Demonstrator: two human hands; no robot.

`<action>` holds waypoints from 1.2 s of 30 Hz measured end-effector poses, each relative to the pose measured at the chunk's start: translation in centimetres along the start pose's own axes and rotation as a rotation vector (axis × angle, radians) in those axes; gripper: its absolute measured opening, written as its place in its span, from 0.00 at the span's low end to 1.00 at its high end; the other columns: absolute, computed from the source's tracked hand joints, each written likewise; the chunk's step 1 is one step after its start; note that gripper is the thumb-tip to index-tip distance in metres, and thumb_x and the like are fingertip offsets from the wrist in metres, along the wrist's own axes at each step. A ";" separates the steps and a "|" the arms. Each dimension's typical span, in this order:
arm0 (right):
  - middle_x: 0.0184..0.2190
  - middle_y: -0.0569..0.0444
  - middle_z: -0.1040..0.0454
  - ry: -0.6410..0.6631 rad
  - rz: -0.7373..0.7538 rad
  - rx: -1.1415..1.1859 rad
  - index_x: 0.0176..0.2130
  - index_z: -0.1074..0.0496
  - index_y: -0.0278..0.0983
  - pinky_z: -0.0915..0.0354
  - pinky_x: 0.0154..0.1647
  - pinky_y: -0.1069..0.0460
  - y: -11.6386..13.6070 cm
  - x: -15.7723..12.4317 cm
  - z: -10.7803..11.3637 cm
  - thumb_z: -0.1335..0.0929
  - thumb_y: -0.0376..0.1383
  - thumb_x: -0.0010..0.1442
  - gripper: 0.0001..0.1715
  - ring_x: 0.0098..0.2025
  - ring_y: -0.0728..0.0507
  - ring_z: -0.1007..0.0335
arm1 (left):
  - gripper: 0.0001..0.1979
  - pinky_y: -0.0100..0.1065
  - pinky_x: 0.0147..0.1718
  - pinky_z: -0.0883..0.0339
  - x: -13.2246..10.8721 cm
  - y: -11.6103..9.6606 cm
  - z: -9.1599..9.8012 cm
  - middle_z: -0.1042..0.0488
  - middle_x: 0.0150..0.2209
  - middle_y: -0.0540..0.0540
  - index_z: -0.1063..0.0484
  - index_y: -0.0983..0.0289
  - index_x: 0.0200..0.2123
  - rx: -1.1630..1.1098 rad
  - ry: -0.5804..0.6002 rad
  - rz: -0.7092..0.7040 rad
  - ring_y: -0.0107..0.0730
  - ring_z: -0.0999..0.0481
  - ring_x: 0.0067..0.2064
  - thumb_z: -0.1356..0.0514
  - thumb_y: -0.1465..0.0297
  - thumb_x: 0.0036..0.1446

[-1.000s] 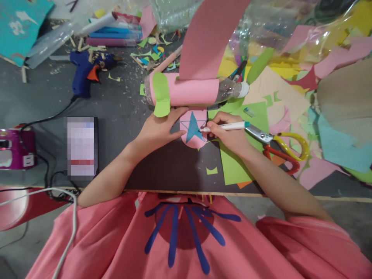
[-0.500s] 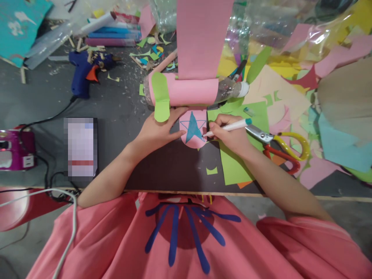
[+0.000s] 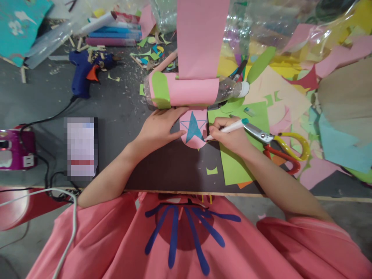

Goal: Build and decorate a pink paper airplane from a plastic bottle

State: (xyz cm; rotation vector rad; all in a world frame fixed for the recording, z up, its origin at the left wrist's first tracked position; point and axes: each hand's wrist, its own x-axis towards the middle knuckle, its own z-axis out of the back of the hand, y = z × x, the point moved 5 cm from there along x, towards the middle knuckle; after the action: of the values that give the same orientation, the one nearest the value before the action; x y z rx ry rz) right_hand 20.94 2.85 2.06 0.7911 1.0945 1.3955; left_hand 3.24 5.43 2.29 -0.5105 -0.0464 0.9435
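My left hand (image 3: pixel 159 126) lies with its fingers stretched out, thumb and fingertips on the left edge of a pink rounded paper piece (image 3: pixel 193 144). A star is outlined in blue on that paper, its middle part and lower points coloured in. In my right hand (image 3: pixel 228 135) is a white felt-tip marker (image 3: pixel 229 127) with a teal end, its tip at the star's lower right point. Just beyond both hands, a plastic bottle (image 3: pixel 228 89) lies on its side, wrapped in pink paper (image 3: pixel 193 92) with a green paper strip (image 3: pixel 161 90) around its left part.
Scissors (image 3: pixel 263 136) with yellow and red handles lie right of my right hand, partly over green paper (image 3: pixel 235 170). A blue glue gun (image 3: pixel 81 75) and a phone (image 3: pixel 81 147) are on the left. Markers (image 3: pixel 113 41) and paper scraps (image 3: pixel 290 87) cover the back and right.
The marker tip has moved slightly down and right along the star's lower right point. The green strip's loose lower end no longer shows over my left hand.
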 end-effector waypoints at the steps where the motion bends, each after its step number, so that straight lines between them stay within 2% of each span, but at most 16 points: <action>1: 0.10 0.61 0.40 -0.005 -0.007 0.010 0.13 0.45 0.39 0.50 0.18 0.55 0.0 0.0 0.0 0.35 0.35 0.46 0.18 0.16 0.53 0.47 | 0.29 0.36 0.52 0.39 0.0 0.0 0.0 0.25 0.45 0.57 0.39 0.64 0.61 0.000 0.002 0.002 0.42 0.27 0.50 0.41 0.63 0.56; 4: 0.11 0.60 0.40 -0.046 -0.011 0.011 0.13 0.47 0.39 0.49 0.18 0.55 -0.1 0.0 0.2 0.34 0.34 0.47 0.19 0.17 0.52 0.45 | 0.29 0.37 0.53 0.39 0.0 -0.1 0.0 0.25 0.46 0.58 0.39 0.64 0.61 0.000 0.011 0.008 0.42 0.27 0.51 0.41 0.64 0.56; 7: 0.10 0.61 0.42 -0.061 -0.010 -0.012 0.13 0.47 0.39 0.49 0.19 0.55 -0.1 0.0 0.3 0.33 0.34 0.47 0.20 0.17 0.53 0.47 | 0.29 0.37 0.52 0.39 -0.1 0.0 0.0 0.26 0.47 0.58 0.39 0.65 0.61 -0.008 -0.002 0.010 0.42 0.28 0.51 0.42 0.63 0.57; 11: 0.11 0.61 0.39 -0.016 -0.020 -0.001 0.13 0.44 0.39 0.50 0.18 0.55 -0.1 0.0 0.0 0.33 0.33 0.47 0.18 0.16 0.53 0.47 | 0.28 0.37 0.52 0.38 -0.1 0.0 0.0 0.26 0.47 0.58 0.39 0.64 0.61 -0.012 -0.003 0.000 0.41 0.27 0.50 0.42 0.63 0.57; 15: 0.10 0.61 0.40 0.009 -0.033 -0.019 0.13 0.45 0.39 0.51 0.17 0.54 -0.1 -0.1 -0.1 0.34 0.30 0.46 0.18 0.16 0.53 0.48 | 0.29 0.36 0.52 0.38 -0.2 0.1 0.0 0.26 0.47 0.57 0.40 0.63 0.61 -0.006 -0.011 0.023 0.40 0.28 0.50 0.42 0.63 0.57; 20: 0.12 0.60 0.36 0.005 -0.043 0.059 0.13 0.44 0.39 0.48 0.17 0.55 -0.1 -0.1 0.0 0.35 0.30 0.47 0.17 0.16 0.52 0.41 | 0.28 0.36 0.53 0.39 -0.2 0.0 0.1 0.26 0.47 0.58 0.39 0.63 0.61 -0.002 -0.011 0.005 0.41 0.28 0.51 0.42 0.63 0.57; 23: 0.11 0.60 0.37 -0.021 -0.032 0.081 0.13 0.46 0.39 0.45 0.17 0.55 -0.3 0.0 0.2 0.34 0.32 0.48 0.19 0.16 0.51 0.39 | 0.28 0.36 0.54 0.39 -0.1 0.0 0.0 0.26 0.45 0.57 0.38 0.63 0.60 0.000 -0.005 -0.001 0.42 0.28 0.51 0.41 0.63 0.57; 26: 0.13 0.60 0.35 -0.038 -0.040 0.121 0.15 0.42 0.39 0.44 0.16 0.56 -0.6 0.0 0.3 0.32 0.38 0.51 0.19 0.16 0.52 0.39 | 0.28 0.36 0.53 0.39 -0.2 0.1 -0.1 0.26 0.47 0.57 0.39 0.62 0.60 -0.013 -0.023 -0.002 0.41 0.28 0.51 0.42 0.62 0.57; 29: 0.15 0.60 0.31 -0.047 -0.038 0.189 0.20 0.35 0.38 0.44 0.15 0.56 -0.9 0.1 0.4 0.32 0.41 0.54 0.15 0.15 0.53 0.40 | 0.28 0.36 0.53 0.38 -0.4 0.2 -0.1 0.27 0.49 0.57 0.40 0.61 0.61 -0.017 -0.042 0.006 0.39 0.28 0.51 0.43 0.62 0.58; 33: 0.19 0.59 0.28 -0.069 0.010 0.183 0.27 0.29 0.39 0.40 0.19 0.56 -0.9 0.7 0.9 0.30 0.39 0.54 0.07 0.19 0.53 0.35 | 0.28 0.33 0.51 0.36 -0.4 0.0 0.0 0.26 0.48 0.56 0.40 0.60 0.61 -0.019 -0.037 0.001 0.38 0.27 0.49 0.43 0.63 0.58; 36: 0.21 0.59 0.27 -0.036 0.009 0.195 0.28 0.29 0.39 0.38 0.20 0.56 -0.9 1.4 1.0 0.29 0.39 0.52 0.07 0.19 0.52 0.34 | 0.28 0.34 0.51 0.36 -0.4 0.0 0.0 0.26 0.48 0.56 0.40 0.60 0.62 -0.026 -0.034 -0.006 0.38 0.27 0.49 0.43 0.63 0.58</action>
State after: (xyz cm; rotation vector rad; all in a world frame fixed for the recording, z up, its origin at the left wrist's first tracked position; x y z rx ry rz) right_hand 22.03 4.37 1.39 0.9585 1.2122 1.2906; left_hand 2.99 5.16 2.37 -0.5180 -0.0904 0.9471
